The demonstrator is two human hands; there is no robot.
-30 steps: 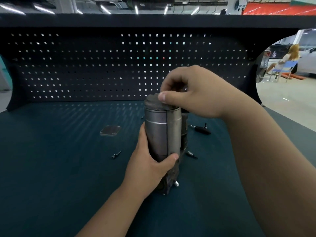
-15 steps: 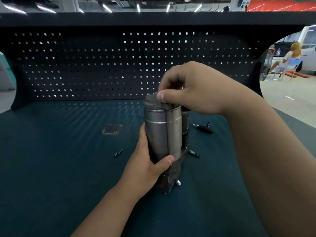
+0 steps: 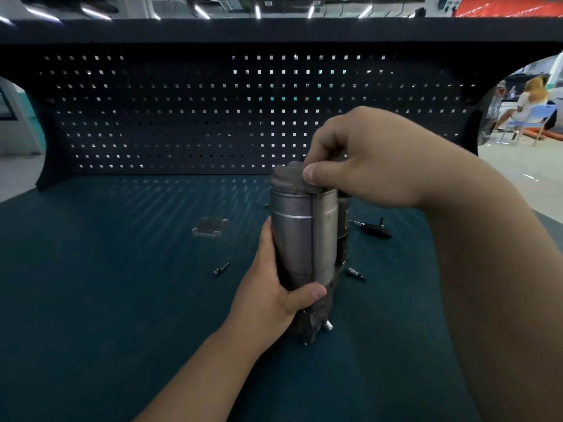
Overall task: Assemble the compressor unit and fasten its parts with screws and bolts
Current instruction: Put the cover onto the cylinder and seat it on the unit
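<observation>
- Compressor unit (image 3: 300, 239) — an upright grey metal cylinder standing at the centre of the dark teal bench mat (image 3: 122, 300), in front of the pegboard (image 3: 182, 117). A thin bright ring circles the upper body and a flat strap runs down the front. The base is a darker, rough casting with 1 short silver stud.
- End cap (image 3: 289, 178) — dull, grimy and domed, seated on top of the cylinder.
- Left hand (image 3: 271, 296) — clenched round the lower body from the left, with the thumb across the front.
- Right hand (image 3: 365, 166) — grasps the end cap, with the thumb against its front edge and the fingers curled over the far side.
- Plate (image 3: 210, 230) — small, flat and grey with corner holes, lying left of the unit and apart from it.
- Left bolt (image 3: 221, 269) — lies on the mat near the left hand.
- Right bolt (image 3: 355, 274) — lies just beside the base.
- Black-handled tool (image 3: 373, 230) — lies on the mat to the right of the unit.
</observation>
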